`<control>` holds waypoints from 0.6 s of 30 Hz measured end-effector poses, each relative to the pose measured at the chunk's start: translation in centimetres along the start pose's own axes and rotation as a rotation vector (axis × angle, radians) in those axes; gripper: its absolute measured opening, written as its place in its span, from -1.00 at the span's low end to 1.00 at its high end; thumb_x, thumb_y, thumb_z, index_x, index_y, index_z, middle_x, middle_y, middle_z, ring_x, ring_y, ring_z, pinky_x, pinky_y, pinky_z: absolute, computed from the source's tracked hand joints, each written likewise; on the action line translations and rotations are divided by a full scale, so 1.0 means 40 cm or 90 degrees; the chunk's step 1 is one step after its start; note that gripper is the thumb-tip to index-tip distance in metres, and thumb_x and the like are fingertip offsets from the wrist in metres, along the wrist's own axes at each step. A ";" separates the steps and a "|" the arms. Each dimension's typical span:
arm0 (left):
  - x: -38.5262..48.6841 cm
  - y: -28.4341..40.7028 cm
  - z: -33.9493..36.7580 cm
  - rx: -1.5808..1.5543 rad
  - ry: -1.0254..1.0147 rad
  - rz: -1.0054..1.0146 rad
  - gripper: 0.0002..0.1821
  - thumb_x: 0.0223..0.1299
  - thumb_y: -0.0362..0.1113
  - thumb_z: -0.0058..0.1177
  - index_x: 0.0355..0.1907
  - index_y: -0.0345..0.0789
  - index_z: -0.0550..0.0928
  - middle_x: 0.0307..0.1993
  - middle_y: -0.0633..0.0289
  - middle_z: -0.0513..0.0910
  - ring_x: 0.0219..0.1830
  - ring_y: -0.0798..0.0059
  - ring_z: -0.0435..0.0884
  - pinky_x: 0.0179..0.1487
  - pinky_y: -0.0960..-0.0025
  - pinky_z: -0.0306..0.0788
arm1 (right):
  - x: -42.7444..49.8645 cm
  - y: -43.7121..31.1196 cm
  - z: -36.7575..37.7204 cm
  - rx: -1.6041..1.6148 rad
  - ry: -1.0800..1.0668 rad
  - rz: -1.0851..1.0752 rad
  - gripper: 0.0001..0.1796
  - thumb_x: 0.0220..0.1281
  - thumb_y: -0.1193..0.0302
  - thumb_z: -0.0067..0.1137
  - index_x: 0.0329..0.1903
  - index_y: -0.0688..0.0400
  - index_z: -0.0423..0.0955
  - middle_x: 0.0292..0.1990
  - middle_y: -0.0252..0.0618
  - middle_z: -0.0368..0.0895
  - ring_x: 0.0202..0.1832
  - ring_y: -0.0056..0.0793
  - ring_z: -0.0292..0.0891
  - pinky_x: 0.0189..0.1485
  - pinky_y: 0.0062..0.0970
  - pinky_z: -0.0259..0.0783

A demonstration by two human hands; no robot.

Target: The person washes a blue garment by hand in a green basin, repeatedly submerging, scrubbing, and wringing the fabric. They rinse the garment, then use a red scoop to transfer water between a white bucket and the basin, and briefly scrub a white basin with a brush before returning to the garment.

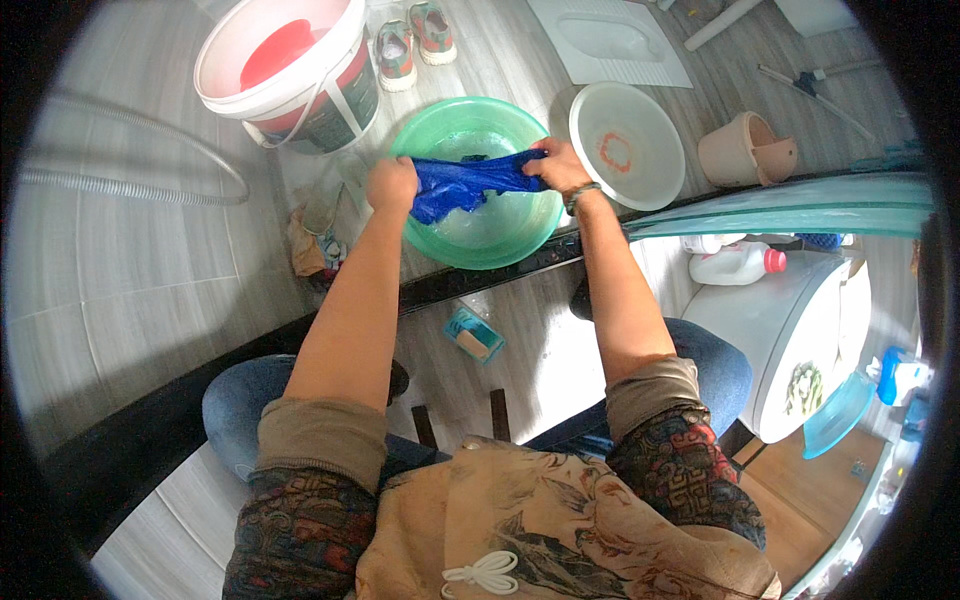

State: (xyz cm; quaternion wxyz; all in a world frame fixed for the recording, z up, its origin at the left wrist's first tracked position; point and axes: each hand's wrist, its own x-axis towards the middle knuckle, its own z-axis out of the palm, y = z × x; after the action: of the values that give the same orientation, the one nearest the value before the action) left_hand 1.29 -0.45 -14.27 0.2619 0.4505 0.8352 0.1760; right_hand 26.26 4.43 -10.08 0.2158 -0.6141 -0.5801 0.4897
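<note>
A wet-looking blue cloth (457,184) is stretched between my two hands over a green plastic basin (517,240). My left hand (393,185) is closed round the cloth's left end, above the basin's left rim. My right hand (559,165), with a dark bracelet at the wrist, grips the other end near the basin's right rim. The basin holds some water, and part of the cloth hangs down towards it. Just right of the basin is a whitish plastic basin (652,172) with an orange ring mark inside. My fingertips are partly hidden by the cloth.
A large white bucket (322,97) with a red object inside stands at upper left, beside a pair of shoes (396,56). A beige pail (739,150) lies at right. Below the black sill (480,283) is a bar of soap (472,343) on a blue tray. Glass panels (787,210) edge the right side.
</note>
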 end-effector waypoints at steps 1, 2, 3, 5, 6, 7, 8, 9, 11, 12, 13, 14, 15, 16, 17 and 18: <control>0.049 -0.028 0.014 -0.123 0.010 -0.022 -0.61 0.16 -0.12 -0.18 -0.29 -0.39 0.64 -0.41 -0.02 0.66 -0.33 0.07 0.63 -0.13 0.16 0.44 | 0.010 0.003 0.025 -0.284 0.062 -0.057 -0.69 -0.13 0.37 0.23 -0.24 0.19 0.56 -0.31 -0.02 0.63 -0.25 -0.15 0.58 -0.17 -0.29 0.47; 0.076 -0.034 0.027 -0.251 0.012 -0.036 -0.63 0.16 -0.15 -0.17 -0.30 -0.41 0.63 -0.45 -0.02 0.66 -0.37 0.10 0.64 -0.14 0.17 0.43 | 0.028 0.034 0.040 -0.338 0.145 -0.047 -0.67 -0.14 0.27 0.23 -0.26 0.14 0.60 -0.29 0.04 0.61 -0.20 -0.03 0.54 -0.11 -0.24 0.43; 0.049 0.032 0.018 -0.550 -0.008 -0.114 -0.72 0.16 -0.24 -0.14 -0.32 -0.39 0.60 -0.49 0.02 0.63 -0.40 0.18 0.62 -0.19 0.11 0.40 | 0.032 0.037 0.027 -0.309 0.177 -0.017 -0.69 -0.14 0.25 0.23 -0.29 0.14 0.61 -0.31 0.04 0.61 -0.21 -0.03 0.54 -0.12 -0.24 0.43; 0.067 0.082 -0.040 -0.799 -0.041 -0.346 -0.81 0.16 -0.30 -0.10 -0.30 -0.35 0.56 -0.48 0.11 0.58 -0.41 0.25 0.56 -0.23 0.13 0.38 | 0.025 -0.007 0.014 -0.241 0.226 0.026 -0.70 -0.12 0.22 0.22 -0.34 0.15 0.62 -0.35 0.04 0.61 -0.22 -0.03 0.54 -0.13 -0.24 0.42; 0.068 0.111 -0.063 -0.850 -0.064 -0.343 -0.82 0.15 -0.30 -0.06 -0.28 -0.34 0.55 -0.45 0.12 0.55 -0.41 0.26 0.53 -0.24 0.14 0.37 | 0.039 -0.008 -0.010 -0.203 0.240 -0.005 -0.68 -0.10 0.16 0.22 -0.37 0.14 0.62 -0.37 0.05 0.60 -0.25 -0.02 0.54 -0.17 -0.21 0.41; 0.076 0.141 -0.084 -0.904 -0.089 -0.335 -0.83 0.14 -0.29 -0.03 -0.27 -0.33 0.53 -0.43 0.13 0.53 -0.42 0.27 0.50 -0.25 0.16 0.36 | 0.060 -0.008 -0.026 -0.115 0.266 -0.040 -0.74 -0.01 0.32 0.19 -0.37 0.30 0.59 -0.51 -0.17 0.62 -0.46 -0.41 0.52 -0.36 -0.41 0.37; 0.079 0.162 -0.109 -0.837 -0.135 -0.243 -0.87 0.19 -0.27 -0.06 -0.24 -0.24 0.49 -0.44 0.25 0.56 -0.48 0.37 0.56 -0.37 0.19 0.46 | 0.084 -0.011 -0.047 -0.035 0.269 -0.052 -0.75 0.01 0.34 0.18 -0.39 0.31 0.57 -0.52 -0.24 0.59 -0.49 -0.46 0.47 -0.40 -0.43 0.35; 0.095 0.169 -0.126 -0.841 -0.123 -0.182 -0.86 0.18 -0.28 -0.03 -0.26 -0.27 0.52 -0.41 0.26 0.58 -0.43 0.45 0.57 -0.43 0.27 0.45 | 0.100 -0.029 -0.051 0.051 0.260 -0.070 -0.76 0.04 0.36 0.17 -0.40 0.33 0.55 -0.53 -0.31 0.56 -0.52 -0.51 0.41 -0.44 -0.45 0.32; 0.121 0.179 -0.168 -0.812 -0.160 -0.078 -0.83 0.16 -0.28 0.00 -0.25 -0.31 0.56 -0.39 0.25 0.61 -0.40 0.51 0.57 -0.38 0.37 0.44 | 0.079 -0.119 -0.051 0.176 0.251 -0.079 -0.80 0.08 0.36 0.14 -0.38 0.28 0.52 -0.54 -0.36 0.51 -0.57 -0.51 0.38 -0.51 -0.46 0.29; 0.110 0.191 -0.195 -0.796 -0.138 -0.050 -0.82 0.16 -0.27 0.01 -0.27 -0.32 0.58 -0.39 0.26 0.61 -0.40 0.53 0.57 -0.35 0.41 0.43 | 0.021 -0.202 -0.061 0.280 0.194 0.010 -0.83 0.12 0.36 0.10 -0.37 0.22 0.50 -0.56 -0.38 0.49 -0.59 -0.57 0.35 -0.58 -0.50 0.26; 0.083 0.229 -0.217 -0.781 -0.130 -0.015 -0.81 0.15 -0.26 0.03 -0.28 -0.33 0.59 -0.39 0.26 0.61 -0.39 0.55 0.56 -0.32 0.45 0.42 | 0.029 -0.203 -0.077 0.368 0.198 -0.015 -0.85 0.15 0.37 0.07 -0.40 0.19 0.50 -0.57 -0.40 0.48 -0.61 -0.62 0.32 -0.63 -0.54 0.21; 0.063 0.243 -0.228 -0.764 -0.114 0.016 -0.80 0.15 -0.25 0.04 -0.29 -0.35 0.60 -0.39 0.27 0.61 -0.39 0.57 0.56 -0.29 0.48 0.41 | 0.023 -0.216 -0.080 0.380 0.199 -0.021 -0.85 0.15 0.37 0.07 -0.40 0.19 0.50 -0.56 -0.40 0.48 -0.59 -0.62 0.33 -0.59 -0.55 0.23; 0.054 0.244 -0.218 -0.703 -0.106 0.053 -0.79 0.16 -0.24 0.04 -0.31 -0.35 0.61 -0.40 0.28 0.61 -0.40 0.60 0.54 -0.28 0.51 0.39 | 0.020 -0.223 -0.083 0.390 0.202 -0.027 -0.85 0.14 0.37 0.07 -0.40 0.19 0.50 -0.55 -0.41 0.49 -0.58 -0.62 0.35 -0.56 -0.56 0.25; 0.049 0.246 -0.208 -0.642 -0.100 0.090 -0.78 0.16 -0.23 0.04 -0.32 -0.36 0.61 -0.42 0.29 0.60 -0.40 0.62 0.53 -0.26 0.53 0.37 | 0.035 -0.204 -0.080 0.352 0.200 -0.043 -0.85 0.14 0.38 0.07 -0.40 0.20 0.50 -0.54 -0.41 0.49 -0.55 -0.62 0.36 -0.50 -0.56 0.28; 0.052 0.249 -0.196 -0.581 -0.094 0.126 -0.77 0.17 -0.22 0.04 -0.33 -0.37 0.61 -0.43 0.31 0.60 -0.41 0.65 0.51 -0.25 0.56 0.35 | 0.053 -0.175 -0.074 0.313 0.198 -0.059 -0.85 0.14 0.38 0.07 -0.40 0.20 0.51 -0.53 -0.41 0.50 -0.53 -0.62 0.38 -0.45 -0.57 0.31; 0.112 0.188 -0.148 -0.374 -0.101 0.200 -0.75 0.19 -0.19 0.02 -0.38 -0.36 0.62 -0.47 0.40 0.57 -0.42 0.71 0.45 -0.28 0.54 0.33 | 0.066 -0.158 -0.046 0.255 0.202 -0.035 -0.84 0.14 0.40 0.04 -0.39 0.24 0.52 -0.51 -0.42 0.52 -0.48 -0.62 0.40 -0.36 -0.58 0.33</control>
State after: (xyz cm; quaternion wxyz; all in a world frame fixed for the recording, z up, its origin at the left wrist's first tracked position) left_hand 0.67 6.99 -6.81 0.4142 0.4908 0.6464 0.4120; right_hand 24.27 8.90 -4.94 0.4344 -0.6123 -0.4469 0.4865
